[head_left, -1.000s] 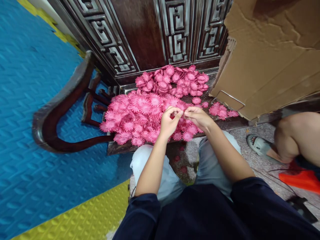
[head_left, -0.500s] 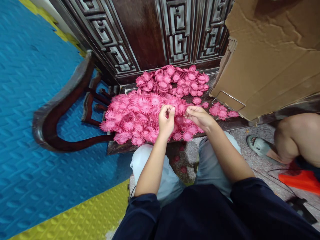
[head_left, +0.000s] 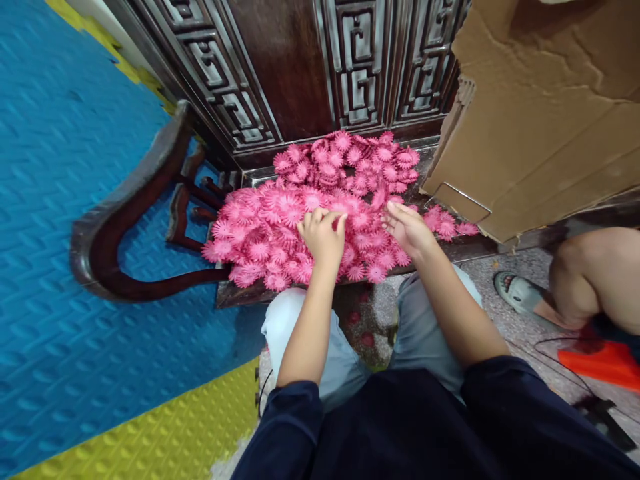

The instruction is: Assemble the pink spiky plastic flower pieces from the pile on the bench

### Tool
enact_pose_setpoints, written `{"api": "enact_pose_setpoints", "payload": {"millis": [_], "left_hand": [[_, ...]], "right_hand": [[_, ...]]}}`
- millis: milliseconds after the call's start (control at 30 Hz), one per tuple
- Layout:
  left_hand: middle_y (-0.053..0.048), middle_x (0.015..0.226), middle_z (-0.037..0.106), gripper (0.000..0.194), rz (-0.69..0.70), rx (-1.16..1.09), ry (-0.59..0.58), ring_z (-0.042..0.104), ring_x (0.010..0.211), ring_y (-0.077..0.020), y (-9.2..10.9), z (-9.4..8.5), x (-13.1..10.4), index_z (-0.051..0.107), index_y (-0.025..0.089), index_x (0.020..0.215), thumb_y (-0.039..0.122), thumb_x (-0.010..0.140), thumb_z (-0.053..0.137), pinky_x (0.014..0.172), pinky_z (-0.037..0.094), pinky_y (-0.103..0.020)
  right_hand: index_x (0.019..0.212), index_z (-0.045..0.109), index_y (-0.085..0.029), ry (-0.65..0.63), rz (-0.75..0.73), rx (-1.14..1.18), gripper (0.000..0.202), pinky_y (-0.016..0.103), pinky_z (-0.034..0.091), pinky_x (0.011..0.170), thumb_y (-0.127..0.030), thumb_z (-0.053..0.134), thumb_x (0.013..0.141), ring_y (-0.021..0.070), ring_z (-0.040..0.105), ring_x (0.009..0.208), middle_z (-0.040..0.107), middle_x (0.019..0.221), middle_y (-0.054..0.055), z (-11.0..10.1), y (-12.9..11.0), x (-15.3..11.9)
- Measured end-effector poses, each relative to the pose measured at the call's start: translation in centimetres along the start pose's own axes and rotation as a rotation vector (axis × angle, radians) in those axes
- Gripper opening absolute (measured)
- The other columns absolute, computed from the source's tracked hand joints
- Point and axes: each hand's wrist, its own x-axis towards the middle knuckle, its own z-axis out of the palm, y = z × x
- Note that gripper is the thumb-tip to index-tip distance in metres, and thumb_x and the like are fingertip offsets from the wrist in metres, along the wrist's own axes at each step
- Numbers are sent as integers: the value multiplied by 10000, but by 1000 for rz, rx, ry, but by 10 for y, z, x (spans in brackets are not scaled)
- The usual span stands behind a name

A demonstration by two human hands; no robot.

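Many pink flower-shaped pieces lie heaped on a dark wooden bench. Above the front of the heap is my left hand, thumb and fingers apart, with nothing visible between them. My right hand is to its right, its thumb and fingertips against a pink flower piece that stands on edge over the heap. A second pile of pink flowers sits behind, against the carved backrest. A few loose pink flowers rest to the right of my right hand.
A large cardboard sheet leans at the right with a metal wire handle. The bench's curved armrest stands at the left, over blue matting. Another person's bent leg and grey shoe are at the right.
My hands have moved apart. The left one shifted left and its fingers spread; the right one moved slightly right, with a pink flower piece at its fingertips.
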Motion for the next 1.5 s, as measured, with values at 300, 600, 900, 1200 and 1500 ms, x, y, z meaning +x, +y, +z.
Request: {"api": "enact_pose_setpoints", "payload": {"millis": [300,600,900,1200,1500], "left_hand": [[-28,743,598,142,85,-108,-40,506,795,-197,21,-6,-9,713,260,779,369,774,622,826,331,-350],[-2,709,596,122,-8,-494,-240,521,679,-120,26,-2,-10,707,207,756,317,747,654,683,414,-265],[11,673,576,234,-161,-696,-396,507,646,-103,21,-2,-7,700,192,743,406,651,725,644,411,-241],[8,671,576,269,-211,-776,-416,512,655,-105,22,0,-9,682,187,730,445,658,711,647,408,-237],[16,668,572,277,-318,-843,-420,515,652,-107,19,1,-9,643,181,697,427,612,738,649,416,-245]], "right_hand": [[713,657,-204,-144,43,-119,298,224,419,630,-375,810,524,77,547,628,621,652,-39,7,4,-4],[652,662,-165,-250,121,-144,290,210,407,610,-355,822,503,66,539,606,623,627,-30,10,1,-9],[581,610,-162,-295,151,-128,310,223,403,572,-350,835,480,80,543,599,610,593,-26,11,0,-11],[576,637,-175,-305,127,-137,305,218,370,538,-357,844,446,68,510,557,603,567,-39,10,3,-9],[557,629,-177,-316,124,-110,305,215,378,567,-353,847,438,58,493,546,570,532,-55,13,0,-11]]}}
